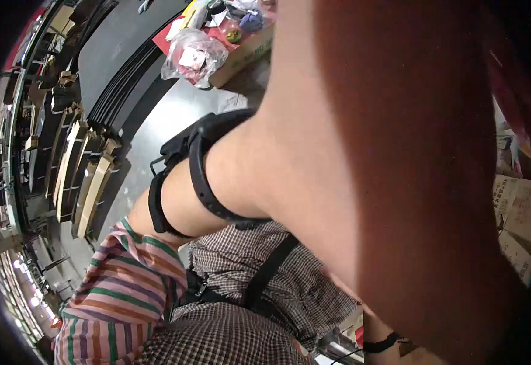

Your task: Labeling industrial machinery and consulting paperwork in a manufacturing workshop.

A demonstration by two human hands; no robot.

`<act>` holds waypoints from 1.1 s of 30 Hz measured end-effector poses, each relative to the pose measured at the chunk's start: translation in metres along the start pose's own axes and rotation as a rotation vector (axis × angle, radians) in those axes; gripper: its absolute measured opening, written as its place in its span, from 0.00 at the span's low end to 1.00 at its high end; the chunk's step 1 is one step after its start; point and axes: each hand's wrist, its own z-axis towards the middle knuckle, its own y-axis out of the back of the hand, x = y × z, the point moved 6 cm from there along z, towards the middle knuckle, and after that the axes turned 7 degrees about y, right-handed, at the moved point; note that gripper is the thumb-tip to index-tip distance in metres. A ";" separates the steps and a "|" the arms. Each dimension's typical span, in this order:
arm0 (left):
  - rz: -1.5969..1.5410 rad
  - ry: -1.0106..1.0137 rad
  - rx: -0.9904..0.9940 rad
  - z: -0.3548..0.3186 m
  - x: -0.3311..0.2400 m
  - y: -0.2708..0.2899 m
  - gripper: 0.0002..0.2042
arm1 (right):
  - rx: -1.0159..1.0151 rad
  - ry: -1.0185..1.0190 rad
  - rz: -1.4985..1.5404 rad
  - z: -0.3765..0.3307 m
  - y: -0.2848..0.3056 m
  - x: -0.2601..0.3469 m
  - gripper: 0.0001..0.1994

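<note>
Both hands out of sight, blurred forearm [411, 182] (very close) covering the right half

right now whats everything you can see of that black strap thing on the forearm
The black strap device wraps the raised bare forearm in two bands: a narrow, smooth band looking like rubber or plastic nearer the camera, and a wider band nearer the striped sleeve. A bulky black housing bridges them on top, with a small buckle-like loop at its left edge. It sits snug against the skin. Neither hand is visible.
</note>
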 end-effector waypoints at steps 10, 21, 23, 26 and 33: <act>-0.300 -0.258 -0.103 0.002 -0.076 -0.035 0.29 | -0.149 -0.004 -0.176 -0.057 -0.085 0.055 0.20; -1.373 -0.571 -0.412 -0.110 -0.194 -0.044 0.18 | -0.397 0.148 0.224 -0.127 -0.165 -0.027 0.11; -1.647 -0.759 -0.582 -0.170 -0.160 -0.082 0.16 | -0.431 0.122 0.273 -0.130 -0.159 -0.040 0.12; -1.982 -1.291 -1.049 -0.293 -0.073 -0.187 0.14 | -0.464 0.112 0.279 -0.137 -0.143 -0.042 0.13; -2.035 -1.757 -1.567 -0.320 -0.024 -0.325 0.09 | -0.420 0.166 0.174 -0.138 -0.148 -0.011 0.10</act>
